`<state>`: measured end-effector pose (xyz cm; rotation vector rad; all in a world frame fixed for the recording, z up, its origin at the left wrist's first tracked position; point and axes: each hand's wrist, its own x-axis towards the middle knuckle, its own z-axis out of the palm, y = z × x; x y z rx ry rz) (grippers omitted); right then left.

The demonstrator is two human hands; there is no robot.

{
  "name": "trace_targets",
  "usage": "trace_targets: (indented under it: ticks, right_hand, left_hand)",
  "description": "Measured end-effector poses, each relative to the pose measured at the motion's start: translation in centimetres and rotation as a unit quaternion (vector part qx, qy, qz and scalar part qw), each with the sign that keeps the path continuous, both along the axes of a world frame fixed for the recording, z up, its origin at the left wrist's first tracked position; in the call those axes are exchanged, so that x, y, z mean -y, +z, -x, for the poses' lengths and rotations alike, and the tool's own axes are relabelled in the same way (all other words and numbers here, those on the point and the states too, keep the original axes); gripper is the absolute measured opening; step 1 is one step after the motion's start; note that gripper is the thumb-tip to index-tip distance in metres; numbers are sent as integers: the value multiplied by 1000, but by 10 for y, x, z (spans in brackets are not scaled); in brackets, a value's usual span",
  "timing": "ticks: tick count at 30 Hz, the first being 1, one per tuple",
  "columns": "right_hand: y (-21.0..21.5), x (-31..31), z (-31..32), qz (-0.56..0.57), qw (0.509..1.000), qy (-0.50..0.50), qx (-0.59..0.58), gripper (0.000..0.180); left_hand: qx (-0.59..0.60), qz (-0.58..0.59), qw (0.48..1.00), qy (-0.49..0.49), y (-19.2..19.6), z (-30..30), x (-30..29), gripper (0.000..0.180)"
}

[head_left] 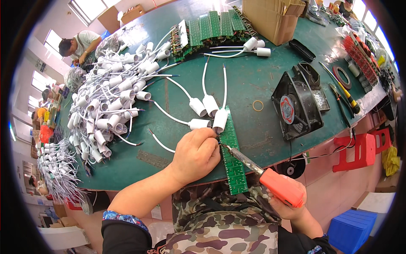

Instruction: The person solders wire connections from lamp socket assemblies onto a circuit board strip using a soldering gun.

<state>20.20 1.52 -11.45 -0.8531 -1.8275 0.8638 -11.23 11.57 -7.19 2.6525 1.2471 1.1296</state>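
Observation:
My left hand (196, 154) is closed in a pinch at the left edge of a long green circuit board strip (236, 175); what its fingers hold is hidden. My right hand (287, 203) grips a soldering iron (281, 186) by its red handle. The iron's tip meets the board right beside my left fingertips. The strip lies over the table's front edge, above my camouflage-patterned lap. Around its far end, several white lamp holders (220, 120) with white wires lie close together. Another white wire (160, 142) runs under my left hand.
A big heap of white wired lamp holders (114, 97) covers the left of the green table (262, 93). Green circuit boards (211, 27) and a cardboard box (272, 19) stand at the back. To the right are a black fan (296, 103), pliers (340, 103) and a screwdriver (349, 97).

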Motion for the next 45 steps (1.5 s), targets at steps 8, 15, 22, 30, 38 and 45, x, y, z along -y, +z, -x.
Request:
trace_targets:
  ticks: [8,15,22,30,38,45]
  right_hand:
    - [-2,4,5,-19,999,-37,-15,66]
    - [20,-7,7,-69,997,-7,46,65]
    - [12,-2,-5,-57,997,-23,38,62]
    - [18,16,-28,44,993,-59,98,50]
    - [24,13,-25,13,995,-53,82,50]
    - [20,16,-29,23,997,-49,51,55]
  left_hand:
    - [-5,-11,1000,2,0,0,-1,24]
    - [-7,-8,1000,6,-1,0,0,23]
    - [1,-12,1000,5,-1,-1,0,23]
    - [7,-5,1000,4,-1,1,-1,21]
    - [5,-3,1000,2,1,0,0,20]
    - [-12,-1,1000,-17,3,3,0,22]
